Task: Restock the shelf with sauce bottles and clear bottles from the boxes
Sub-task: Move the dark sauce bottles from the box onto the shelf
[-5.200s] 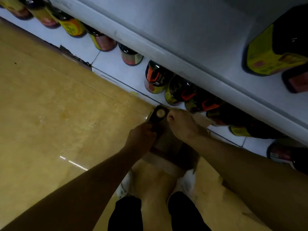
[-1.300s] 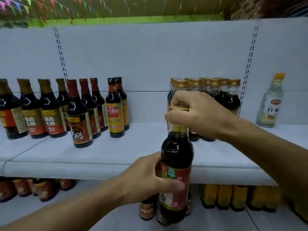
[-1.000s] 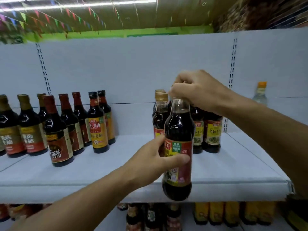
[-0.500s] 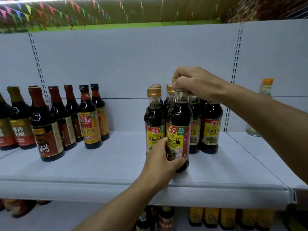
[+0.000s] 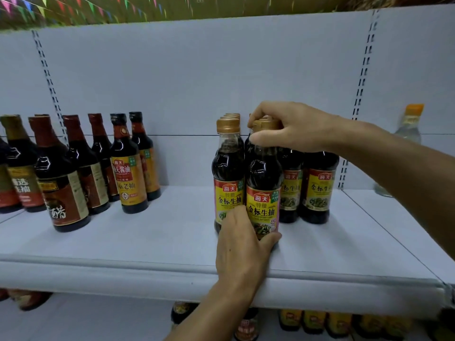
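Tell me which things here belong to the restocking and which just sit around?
In the job: sauce bottle, left hand at its base, right hand on its cap, shelf.
Just there: red-capped bottles, clear bottle, bunting.

A grocery shop aisle, seen at a white metal display shelf [image 5: 123, 244] backed by pale panels with slotted upright rails [image 5: 364, 77] for adjustable brackets. Dark soy sauce bottles [image 5: 317, 188] with matching yellow-and-red labels stand in ranks, several deep, beside a separate group of brown-capped sauce bottles [image 5: 61, 183] of other brands at the left. A single clear bottle with an orange cap [image 5: 406, 143] stands at the far right. More bottled goods [image 5: 317, 321] fill the tier below. Strings of coloured pennant bunting [image 5: 81, 3] hang under the ceiling above the shelving, as in a supermarket.
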